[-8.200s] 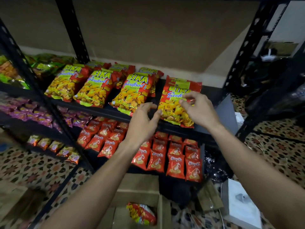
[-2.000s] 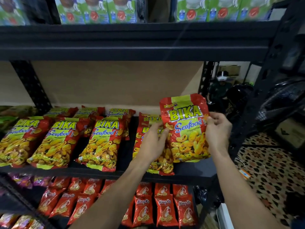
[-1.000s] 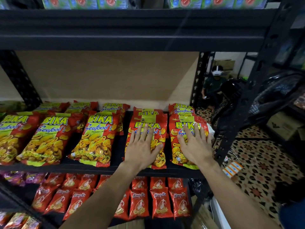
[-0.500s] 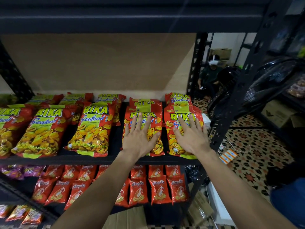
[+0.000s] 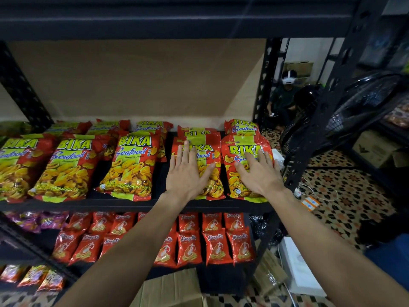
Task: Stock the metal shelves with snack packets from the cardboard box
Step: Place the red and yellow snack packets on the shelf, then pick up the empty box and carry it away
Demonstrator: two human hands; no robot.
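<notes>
Two BIKA Seafood cracker packets lie flat, side by side, at the right end of the black metal shelf (image 5: pixel 132 206). The left hand (image 5: pixel 188 176) rests palm down with fingers spread on the inner packet (image 5: pixel 210 151). The right hand (image 5: pixel 259 176) lies the same way, fingers straight, on the end packet (image 5: pixel 242 149). Neither hand grips anything. More BIKA packets (image 5: pixel 130 165) line the shelf to the left. On the shelf below lie rows of small red packets (image 5: pixel 212 247), their brand too blurred to read surely. The cardboard box (image 5: pixel 172 291) shows at the bottom edge, beneath the arms.
</notes>
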